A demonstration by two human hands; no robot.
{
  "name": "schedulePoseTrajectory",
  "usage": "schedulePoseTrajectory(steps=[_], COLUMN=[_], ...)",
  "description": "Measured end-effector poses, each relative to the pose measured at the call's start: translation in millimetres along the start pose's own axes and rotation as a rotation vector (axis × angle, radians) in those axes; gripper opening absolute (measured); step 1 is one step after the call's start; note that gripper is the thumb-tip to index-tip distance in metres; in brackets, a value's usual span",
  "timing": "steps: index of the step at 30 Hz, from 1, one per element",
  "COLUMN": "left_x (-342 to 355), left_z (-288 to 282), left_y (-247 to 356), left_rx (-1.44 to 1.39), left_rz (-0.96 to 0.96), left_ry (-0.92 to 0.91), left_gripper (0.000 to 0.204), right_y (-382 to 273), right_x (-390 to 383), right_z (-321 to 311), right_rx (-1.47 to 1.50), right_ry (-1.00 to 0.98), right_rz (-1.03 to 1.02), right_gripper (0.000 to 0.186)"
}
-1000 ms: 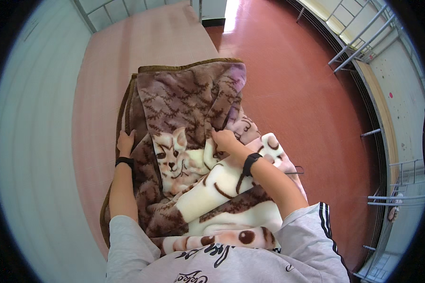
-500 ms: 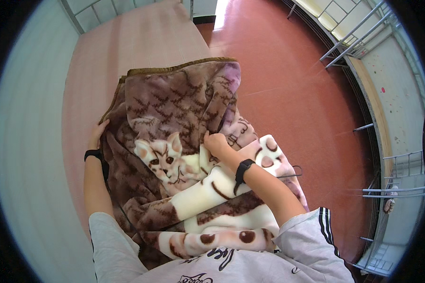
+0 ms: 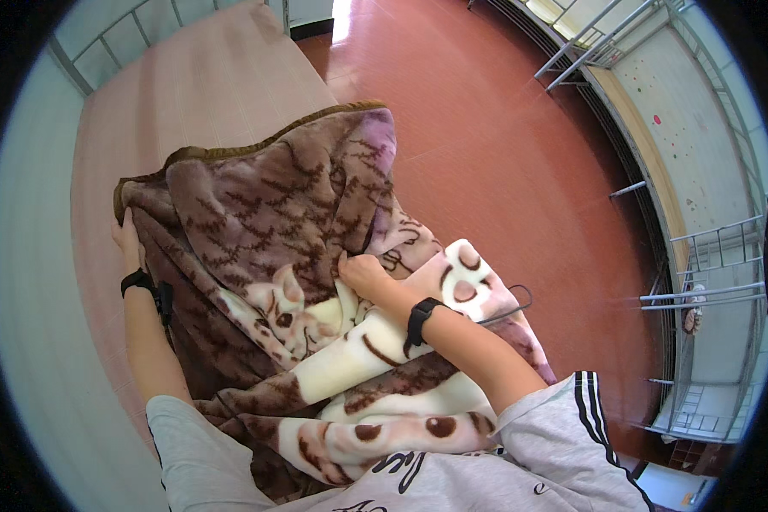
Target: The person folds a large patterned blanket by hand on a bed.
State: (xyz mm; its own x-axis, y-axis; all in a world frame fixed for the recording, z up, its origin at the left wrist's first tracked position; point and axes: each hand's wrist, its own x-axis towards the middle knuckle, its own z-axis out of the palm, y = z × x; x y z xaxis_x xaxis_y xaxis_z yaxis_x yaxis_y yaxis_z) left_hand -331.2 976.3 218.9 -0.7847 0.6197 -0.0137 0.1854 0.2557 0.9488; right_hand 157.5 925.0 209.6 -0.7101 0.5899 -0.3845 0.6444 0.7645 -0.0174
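Blanket (image 3: 290, 256), plush and brown with a cat print and cream patches, gripped at two places and kept taut between them. Left fingers (image 3: 128, 241) curled over its far-left edge near the olive binding, closed on the fabric there, presumably to stop that side slipping off the bed (image 3: 205, 94). Right fingers (image 3: 350, 266) pinched into a fold near the middle, clenched on a bunch of pile just beside the cat's ear, seemingly to lift the upper layer clear of the cream layer beneath. Left hand (image 3: 130, 247) and right hand (image 3: 363, 275) set well apart, each with a black band at the wrist. Spread over the near half of the bed's bare pinkish surface, with the right part draped off the bed's right edge above the red floor (image 3: 503, 171) and the near end heaped against a grey shirt (image 3: 555, 435). Beyond, metal bunk frames (image 3: 700, 256) lined along the far wall.
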Motion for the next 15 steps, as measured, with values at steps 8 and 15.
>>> schedulePoseTrajectory(steps=[8,15], left_x=[-66.7,-202.2], left_z=[-62.3,-115.5], left_y=[-18.6,11.5], left_rx=[0.397,0.548], left_rz=[-0.459,-0.644], left_ry=[-0.511,-0.799], left_gripper=[0.053,0.075], right_y=[-3.9,4.8], right_x=[-2.7,-7.4], right_z=[12.0,-10.8], right_rx=[0.028,0.238], right_ry=[0.113,-0.028], right_rz=[-0.017,0.071], right_gripper=[0.057,0.039])
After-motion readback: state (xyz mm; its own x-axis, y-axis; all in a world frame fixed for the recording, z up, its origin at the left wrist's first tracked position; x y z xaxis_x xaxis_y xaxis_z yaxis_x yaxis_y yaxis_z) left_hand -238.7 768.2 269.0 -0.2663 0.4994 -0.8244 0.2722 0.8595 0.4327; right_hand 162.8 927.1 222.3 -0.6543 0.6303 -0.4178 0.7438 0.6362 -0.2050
